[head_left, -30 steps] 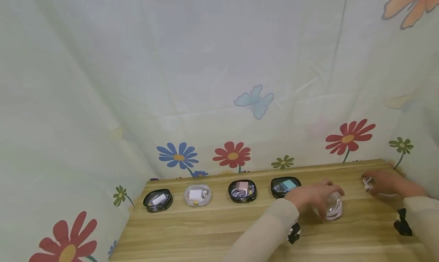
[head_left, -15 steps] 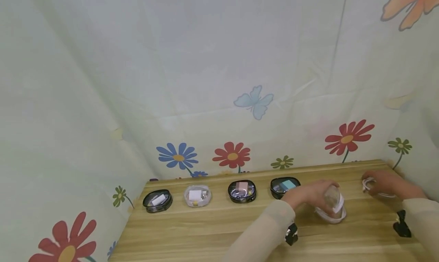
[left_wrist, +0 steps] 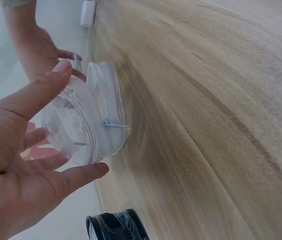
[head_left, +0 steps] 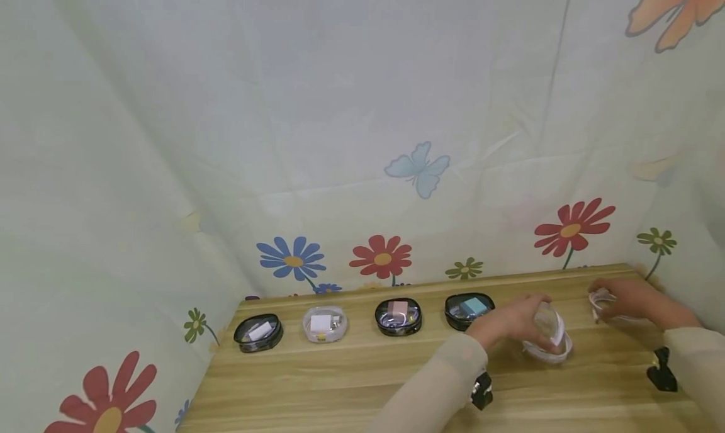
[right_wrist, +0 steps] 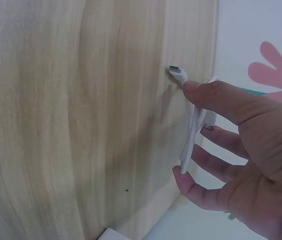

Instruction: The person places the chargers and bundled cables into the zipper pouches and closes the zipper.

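My left hand (head_left: 512,323) grips the raised lid of a clear round zip case (head_left: 552,354), its thumb and fingers around the lid's edge. The case (left_wrist: 113,110) stands on the wooden table with its lid tilted up, and a zip pull hangs from its side in the left wrist view. To the right, my right hand (head_left: 631,301) holds a coiled white charging cable (right_wrist: 193,132) between thumb and fingers, just above the table. One metal-tipped connector (right_wrist: 177,73) sticks out past the thumb. Part of the coil is hidden behind the fingers.
Along the back of the wooden table (head_left: 340,389) stand a black-rimmed case (head_left: 258,332), a white-rimmed case (head_left: 325,324), a black-rimmed case with a pink block (head_left: 398,316) and another with a teal block (head_left: 470,310). A white block (left_wrist: 88,13) lies beyond the right hand. Printed fabric (head_left: 317,137) hangs behind.
My left hand has raised the clear case's lid, opening it. My right hand has shifted slightly left with the cable.
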Demonstrator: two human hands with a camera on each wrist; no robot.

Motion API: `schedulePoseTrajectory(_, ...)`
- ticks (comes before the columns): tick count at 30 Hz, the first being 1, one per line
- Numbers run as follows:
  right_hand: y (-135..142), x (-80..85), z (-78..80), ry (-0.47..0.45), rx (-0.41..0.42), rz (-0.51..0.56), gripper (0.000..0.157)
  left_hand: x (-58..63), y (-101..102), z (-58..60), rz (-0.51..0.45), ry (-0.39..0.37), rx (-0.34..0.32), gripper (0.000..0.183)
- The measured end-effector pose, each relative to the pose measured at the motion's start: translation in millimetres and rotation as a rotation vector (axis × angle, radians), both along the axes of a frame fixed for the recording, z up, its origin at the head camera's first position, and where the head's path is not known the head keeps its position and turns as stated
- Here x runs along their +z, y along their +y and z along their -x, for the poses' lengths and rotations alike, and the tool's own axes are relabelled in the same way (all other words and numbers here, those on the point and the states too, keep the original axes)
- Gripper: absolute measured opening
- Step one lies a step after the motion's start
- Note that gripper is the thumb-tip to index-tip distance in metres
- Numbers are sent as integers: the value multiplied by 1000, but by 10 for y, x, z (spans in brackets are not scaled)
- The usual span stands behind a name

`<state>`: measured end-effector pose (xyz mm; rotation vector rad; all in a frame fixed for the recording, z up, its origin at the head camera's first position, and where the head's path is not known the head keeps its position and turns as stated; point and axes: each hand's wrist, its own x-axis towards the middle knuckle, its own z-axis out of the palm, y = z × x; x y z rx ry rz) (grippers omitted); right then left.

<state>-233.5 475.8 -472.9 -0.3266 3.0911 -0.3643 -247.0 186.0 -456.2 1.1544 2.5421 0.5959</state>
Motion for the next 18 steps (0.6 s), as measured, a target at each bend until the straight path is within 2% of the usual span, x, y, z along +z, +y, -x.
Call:
schedulePoseTrajectory(6, -99, 77, 9, 14, 6, 8, 47, -6, -12, -7, -2, 11, 16, 88)
schedulePoseTrajectory(10, -172, 83, 28, -31, -12, -15, 49, -1, -20, -10, 7, 26, 19, 89)
schedulePoseTrajectory(14, -258, 44, 51, -111, -64, 10, 53, -3, -25, -13, 11, 34, 20, 88)
schedulePoseTrajectory(18, -345, -4, 75, -152, -139, 34, 60, -11, -15, -15, 15, 24, 32, 87)
